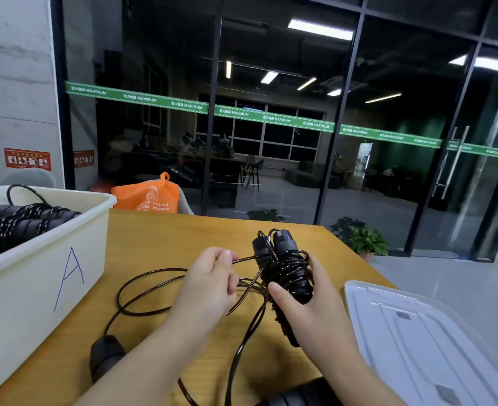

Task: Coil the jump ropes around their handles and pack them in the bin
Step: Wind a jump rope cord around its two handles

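Your right hand (309,303) grips the paired handles (283,268), upright and tilted away over the counter (165,230). Your left hand (212,279) pinches the loose rope (142,291) just left of them, so each wrap crosses their long axis. The bin (75,230) sits far left.

Wooden desk (165,230); translucent plastic lid (417,332) lying flat at its right edge; orange bag (146,196) behind the desk; potted plants (362,238) beside the glass wall (271,83).
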Tool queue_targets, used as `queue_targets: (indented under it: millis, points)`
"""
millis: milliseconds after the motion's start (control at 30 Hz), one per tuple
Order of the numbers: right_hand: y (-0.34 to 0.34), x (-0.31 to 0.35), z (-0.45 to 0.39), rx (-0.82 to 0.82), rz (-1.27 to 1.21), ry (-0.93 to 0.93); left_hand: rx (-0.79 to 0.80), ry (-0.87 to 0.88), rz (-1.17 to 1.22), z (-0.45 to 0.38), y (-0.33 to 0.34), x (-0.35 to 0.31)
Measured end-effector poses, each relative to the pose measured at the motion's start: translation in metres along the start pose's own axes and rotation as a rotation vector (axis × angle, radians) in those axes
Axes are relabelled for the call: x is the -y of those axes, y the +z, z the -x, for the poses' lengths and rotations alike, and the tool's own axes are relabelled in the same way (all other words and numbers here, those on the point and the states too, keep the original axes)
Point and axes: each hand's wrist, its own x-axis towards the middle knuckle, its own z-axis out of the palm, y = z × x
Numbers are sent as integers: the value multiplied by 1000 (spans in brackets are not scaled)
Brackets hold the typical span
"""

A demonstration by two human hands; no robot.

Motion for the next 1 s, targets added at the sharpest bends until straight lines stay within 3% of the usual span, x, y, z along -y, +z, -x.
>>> queue_targets:
  millis: [300,467,533,600,667,767,1000]
  points:
    - [-3,0,-6,-33,234,-16,135,-170,91,-2,-16,-25]
    - [3,-5,-6,-7,268,14,79,-164,-84,-11,-21,-14]
    - [4,-4,-4,10,283,0,4,-40,-249,-14,-22,-5]
    - [3,-2,-3,15,265,-19,-74,210,-563,-14,-22,5]
    - [2,-1,-1,13,222,-27,-57,393,-787,-9,-20,8]
    - [2,0,0,11,135,-19,-28,483,-988,-3,-17,7]
    - [-1,2,3,52,9,-29,-201,676,-1222,-7,-19,9]
